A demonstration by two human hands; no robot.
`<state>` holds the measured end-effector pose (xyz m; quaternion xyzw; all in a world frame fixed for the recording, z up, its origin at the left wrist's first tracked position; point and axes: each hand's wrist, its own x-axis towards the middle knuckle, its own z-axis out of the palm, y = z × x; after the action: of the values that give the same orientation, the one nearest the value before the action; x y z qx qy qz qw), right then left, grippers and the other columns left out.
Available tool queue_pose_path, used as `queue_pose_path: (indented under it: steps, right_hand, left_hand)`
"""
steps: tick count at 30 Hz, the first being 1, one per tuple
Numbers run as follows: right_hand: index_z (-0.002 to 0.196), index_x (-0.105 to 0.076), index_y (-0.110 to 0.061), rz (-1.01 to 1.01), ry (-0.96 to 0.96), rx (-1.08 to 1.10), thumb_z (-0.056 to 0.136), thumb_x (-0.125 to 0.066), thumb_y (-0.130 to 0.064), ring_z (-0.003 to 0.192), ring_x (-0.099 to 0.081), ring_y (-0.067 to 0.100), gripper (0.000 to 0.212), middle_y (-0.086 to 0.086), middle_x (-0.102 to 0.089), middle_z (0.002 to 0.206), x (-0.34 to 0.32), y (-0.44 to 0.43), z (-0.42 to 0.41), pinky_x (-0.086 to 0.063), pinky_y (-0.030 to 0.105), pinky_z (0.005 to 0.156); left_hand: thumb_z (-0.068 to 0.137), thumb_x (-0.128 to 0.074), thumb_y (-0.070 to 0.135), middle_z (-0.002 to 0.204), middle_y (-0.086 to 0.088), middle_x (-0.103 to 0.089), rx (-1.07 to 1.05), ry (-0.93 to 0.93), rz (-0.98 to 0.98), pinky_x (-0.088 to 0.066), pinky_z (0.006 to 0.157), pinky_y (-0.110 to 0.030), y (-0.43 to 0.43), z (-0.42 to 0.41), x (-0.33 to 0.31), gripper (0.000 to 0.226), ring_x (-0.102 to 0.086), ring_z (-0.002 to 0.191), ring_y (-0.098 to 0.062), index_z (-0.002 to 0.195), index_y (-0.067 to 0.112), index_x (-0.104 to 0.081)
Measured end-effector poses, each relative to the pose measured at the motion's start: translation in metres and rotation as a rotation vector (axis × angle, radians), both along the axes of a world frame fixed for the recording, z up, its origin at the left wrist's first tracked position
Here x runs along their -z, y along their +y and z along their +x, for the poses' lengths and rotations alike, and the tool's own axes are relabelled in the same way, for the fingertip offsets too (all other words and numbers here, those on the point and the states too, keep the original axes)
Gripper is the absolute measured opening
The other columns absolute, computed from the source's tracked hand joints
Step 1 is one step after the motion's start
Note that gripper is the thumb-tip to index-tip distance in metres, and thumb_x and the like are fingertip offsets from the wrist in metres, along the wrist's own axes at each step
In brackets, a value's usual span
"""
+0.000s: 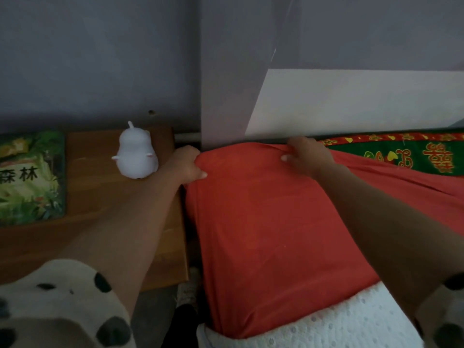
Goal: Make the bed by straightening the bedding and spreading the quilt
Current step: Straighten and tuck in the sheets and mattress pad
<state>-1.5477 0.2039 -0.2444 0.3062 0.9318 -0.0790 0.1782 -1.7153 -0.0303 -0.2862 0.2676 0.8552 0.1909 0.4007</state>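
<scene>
**Squaring the red sheet at the head of the bed**

We have both hands on the top edge of the red sheet [263,222], right up against the headboard [351,101]. Our left hand [187,164] clutches the corner beside the wooden surface [100,172]. Our right hand [307,156] pinches a fold further along.

To do this well, we judge that both grips should pull evenly toward the headboard. That should draw out the creases running toward the green embroidered cloth [401,156] before we tuck the corner down. Our left forearm passes close to the white figurine [136,154], so we mind it. The white quilt [326,322] lies across the bed nearest us, not yet spread.
</scene>
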Motion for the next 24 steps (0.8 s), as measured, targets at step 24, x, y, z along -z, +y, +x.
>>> queue_pose_path:
  steps: [24]
  right_hand:
    - [0.138, -0.041, -0.023, 0.031, -0.214, 0.049, 0.077, -0.065, -0.014, 0.125, -0.049, 0.032, 0.066, 0.007, -0.046, 0.140, -0.008, 0.077, 0.038, -0.045, 0.048, 0.096]
  left_hand:
    - [0.082, -0.069, 0.028, 0.114, -0.013, -0.063, -0.153, 0.140, 0.055, -0.049, 0.085, -0.034, 0.012, 0.012, 0.024, 0.034, -0.060, 0.104, -0.029, 0.109, 0.011, -0.058]
